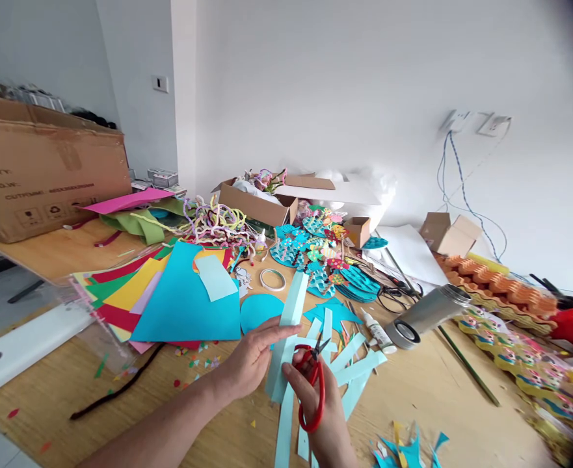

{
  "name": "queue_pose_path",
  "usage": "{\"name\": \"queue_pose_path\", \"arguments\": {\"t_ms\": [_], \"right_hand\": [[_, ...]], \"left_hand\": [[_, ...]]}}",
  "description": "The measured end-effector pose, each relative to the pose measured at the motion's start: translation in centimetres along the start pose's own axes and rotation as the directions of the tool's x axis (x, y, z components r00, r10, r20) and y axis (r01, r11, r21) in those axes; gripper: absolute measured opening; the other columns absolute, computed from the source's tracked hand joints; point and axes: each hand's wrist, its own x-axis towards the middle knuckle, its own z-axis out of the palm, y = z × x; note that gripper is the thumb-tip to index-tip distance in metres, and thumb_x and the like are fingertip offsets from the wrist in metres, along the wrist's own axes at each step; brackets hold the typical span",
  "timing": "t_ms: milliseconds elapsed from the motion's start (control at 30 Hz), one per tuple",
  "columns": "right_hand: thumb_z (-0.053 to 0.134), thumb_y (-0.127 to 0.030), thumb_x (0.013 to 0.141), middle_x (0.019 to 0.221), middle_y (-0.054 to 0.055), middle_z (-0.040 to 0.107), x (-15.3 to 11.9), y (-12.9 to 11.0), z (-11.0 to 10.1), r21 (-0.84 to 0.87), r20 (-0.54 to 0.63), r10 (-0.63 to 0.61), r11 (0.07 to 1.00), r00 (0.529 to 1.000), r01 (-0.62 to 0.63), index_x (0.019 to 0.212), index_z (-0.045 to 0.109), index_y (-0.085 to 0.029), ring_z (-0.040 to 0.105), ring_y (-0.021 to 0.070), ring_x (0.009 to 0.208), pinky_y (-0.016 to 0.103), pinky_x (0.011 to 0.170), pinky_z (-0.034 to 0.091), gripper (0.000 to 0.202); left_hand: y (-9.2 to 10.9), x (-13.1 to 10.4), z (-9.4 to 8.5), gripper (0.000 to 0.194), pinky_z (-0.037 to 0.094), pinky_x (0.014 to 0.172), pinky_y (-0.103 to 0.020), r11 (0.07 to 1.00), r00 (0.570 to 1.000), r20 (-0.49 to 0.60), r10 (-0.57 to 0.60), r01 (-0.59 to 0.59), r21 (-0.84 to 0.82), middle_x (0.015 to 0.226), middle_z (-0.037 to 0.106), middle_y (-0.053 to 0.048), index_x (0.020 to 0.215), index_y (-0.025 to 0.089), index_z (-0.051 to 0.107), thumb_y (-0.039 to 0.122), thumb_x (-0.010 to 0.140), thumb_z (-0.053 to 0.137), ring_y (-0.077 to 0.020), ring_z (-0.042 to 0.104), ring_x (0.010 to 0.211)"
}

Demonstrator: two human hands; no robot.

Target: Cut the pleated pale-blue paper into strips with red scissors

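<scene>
My left hand [248,356] pinches a long, folded pale blue paper strip [293,300] that stands up over the table. In my right hand [326,416] is a pair of scissors with red handles [321,396]. Their dark blades point up and away, just right of the strip, and my right thumb rests near the strip's lower part. Loose pale blue paper strips [357,368] lie scattered beneath and right of my hands. A blue paper circle [261,311] lies behind my left hand, beside a roll of tape [272,279].
Coloured paper sheets [188,305] spread at left, near a white paper trimmer [27,348]. A glue bottle [378,333] and a metal flask [430,315] lie at right. Blue fish crafts [315,253] crowd the back. Paper scraps [408,448] sit at the front right.
</scene>
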Motion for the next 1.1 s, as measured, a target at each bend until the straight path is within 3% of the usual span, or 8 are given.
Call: {"name": "queue_pose_path", "arguments": {"t_ms": [100,200,300,467,733,867,1100], "right_hand": [[0.063,-0.036,0.072,0.065,-0.005,0.043,0.3,0.6,-0.2,-0.120,-0.001,-0.021,0.993,1.000,0.021,0.072,0.046,-0.019,0.039,0.0109,0.058,0.021,0.054,0.035,0.024],[0.063,-0.037,0.071,0.065,-0.004,0.044,0.4,0.8,-0.1,-0.181,0.014,-0.040,0.983,0.999,0.042,0.071,0.046,-0.018,0.041,0.0114,0.058,0.022,0.054,0.036,0.025],[0.064,-0.039,0.068,0.064,-0.003,0.046,0.3,0.7,0.3,-0.179,-0.012,-0.029,0.983,1.000,0.026,0.069,0.047,-0.018,0.041,0.0121,0.058,0.022,0.053,0.036,0.027],[0.065,-0.039,0.065,0.061,-0.004,0.044,0.2,0.7,0.6,-0.143,-0.103,-0.049,0.989,0.993,0.034,0.064,0.047,-0.018,0.039,0.0113,0.055,0.021,0.050,0.033,0.027],[0.064,-0.041,0.065,0.061,-0.003,0.045,0.5,0.5,0.0,-0.234,-0.051,-0.004,0.972,0.999,-0.008,0.067,0.049,-0.017,0.040,0.0123,0.056,0.023,0.052,0.036,0.028],[0.065,-0.043,0.063,0.060,-0.004,0.044,0.4,0.7,0.4,-0.174,-0.120,-0.008,0.985,0.993,-0.013,0.066,0.048,-0.018,0.039,0.0117,0.055,0.022,0.051,0.035,0.031],[0.065,-0.042,0.063,0.058,-0.004,0.043,0.4,1.1,0.5,-0.154,-0.145,-0.060,0.987,0.988,0.038,0.064,0.050,-0.017,0.037,0.0107,0.053,0.021,0.048,0.032,0.029]], "left_hand": [[0.1,0.3,-0.4,0.054,0.029,0.103,-0.037,0.975,0.997,-0.022,-0.079,0.072,-0.210,0.127,0.051,0.000,0.113,0.028,0.059,0.000,0.072,0.037,-0.0211,0.043,0.119],[0.3,0.6,-0.8,0.055,0.034,0.099,-0.037,0.893,0.988,-0.052,-0.144,0.107,-0.437,0.130,0.048,-0.001,0.114,0.026,0.058,0.001,0.068,0.043,-0.0222,0.047,0.114],[0.3,1.0,-1.2,0.054,0.036,0.095,-0.037,0.838,0.977,-0.104,-0.184,0.100,-0.536,0.128,0.050,-0.004,0.116,0.024,0.056,0.003,0.067,0.047,-0.0225,0.050,0.109],[0.5,1.2,-1.5,0.052,0.037,0.091,-0.036,0.784,0.973,-0.129,-0.192,0.073,-0.617,0.124,0.052,-0.007,0.114,0.020,0.058,0.004,0.065,0.049,-0.0227,0.050,0.106],[0.5,1.2,-1.6,0.051,0.038,0.088,-0.035,0.753,0.961,-0.130,-0.244,0.103,-0.650,0.130,0.047,-0.008,0.114,0.018,0.057,0.009,0.064,0.052,-0.0261,0.046,0.112],[0.4,1.3,-1.5,0.054,0.037,0.090,-0.036,0.722,0.969,-0.113,-0.221,0.085,-0.686,0.119,0.056,-0.010,0.117,0.017,0.054,0.007,0.065,0.051,-0.0241,0.049,0.109],[0.9,1.3,-1.4,0.083,0.043,0.079,-0.031,0.669,0.956,-0.178,-0.233,0.025,-0.743,0.122,0.051,-0.004,0.134,0.039,0.020,0.009,0.066,0.054,-0.0157,0.056,0.094]]}}
